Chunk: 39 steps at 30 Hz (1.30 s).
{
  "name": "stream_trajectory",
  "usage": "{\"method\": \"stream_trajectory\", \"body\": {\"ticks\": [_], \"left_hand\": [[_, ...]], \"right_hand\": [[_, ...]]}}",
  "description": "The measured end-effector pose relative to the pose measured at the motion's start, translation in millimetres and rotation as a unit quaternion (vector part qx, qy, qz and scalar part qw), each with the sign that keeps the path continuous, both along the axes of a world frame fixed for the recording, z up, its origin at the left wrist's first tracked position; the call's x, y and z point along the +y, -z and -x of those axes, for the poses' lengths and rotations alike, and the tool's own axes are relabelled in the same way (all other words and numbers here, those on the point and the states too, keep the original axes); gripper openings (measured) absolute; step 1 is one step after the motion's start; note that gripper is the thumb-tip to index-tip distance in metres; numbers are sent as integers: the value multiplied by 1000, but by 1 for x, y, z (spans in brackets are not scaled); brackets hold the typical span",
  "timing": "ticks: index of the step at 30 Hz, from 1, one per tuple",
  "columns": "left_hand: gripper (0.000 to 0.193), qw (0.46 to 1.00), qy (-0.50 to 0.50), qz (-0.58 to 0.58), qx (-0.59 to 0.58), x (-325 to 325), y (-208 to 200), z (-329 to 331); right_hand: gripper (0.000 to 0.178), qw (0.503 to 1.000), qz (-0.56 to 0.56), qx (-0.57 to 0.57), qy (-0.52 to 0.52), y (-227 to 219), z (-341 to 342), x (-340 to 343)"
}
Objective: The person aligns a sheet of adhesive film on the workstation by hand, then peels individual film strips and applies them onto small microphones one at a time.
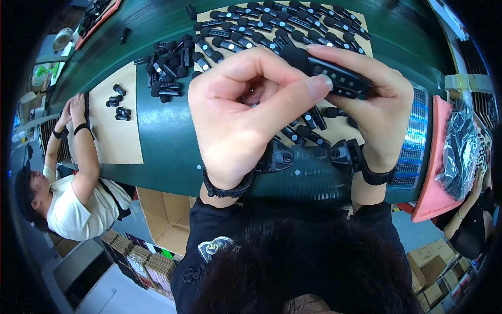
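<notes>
Foam-headed black plastic microphone (pixel 342 78) up above the green bench (pixel 167 125), well in from its near edge: our right hand (pixel 386 97) has fingers wrapped round it, our left hand (pixel 230 112) pinching its side!

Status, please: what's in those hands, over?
Right hand: holding black, foam-tipped plastic gadget. Left hand: thumb over gadget's face. Similar black gadgets crowd tan flat sheet beneath.

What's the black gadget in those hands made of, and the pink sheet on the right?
Black gadget: probably hard plastic, since its smooth body catches light. Its round end looks like foam, dull and unshiny. Pink sheet: maybe foam too, thick with a matte surface.
</notes>
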<state>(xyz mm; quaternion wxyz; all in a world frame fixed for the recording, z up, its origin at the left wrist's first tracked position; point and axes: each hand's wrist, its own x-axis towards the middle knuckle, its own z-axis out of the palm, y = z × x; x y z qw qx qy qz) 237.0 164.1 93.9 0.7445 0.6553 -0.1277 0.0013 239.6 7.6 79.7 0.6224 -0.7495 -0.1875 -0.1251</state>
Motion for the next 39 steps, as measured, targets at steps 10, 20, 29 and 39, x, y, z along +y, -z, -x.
{"method": "stream_trajectory", "body": {"ticks": [10,20,29,39], "left_hand": [[7,1000,-1,25,15,0,1,-1],[7,999,2,38,8,-4,4,1],[9,999,-15,42,-21,-10,8,3],[7,957,-19,-287,-16,-3,25,-23]], "right_hand": [[35,999,27,26,-25,-8,3,0],[33,996,64,-59,-20,-5,1,-2],[33,994,91,-60,-19,-8,2,-4],[34,978,185,-84,51,8,-5,-7]]}}
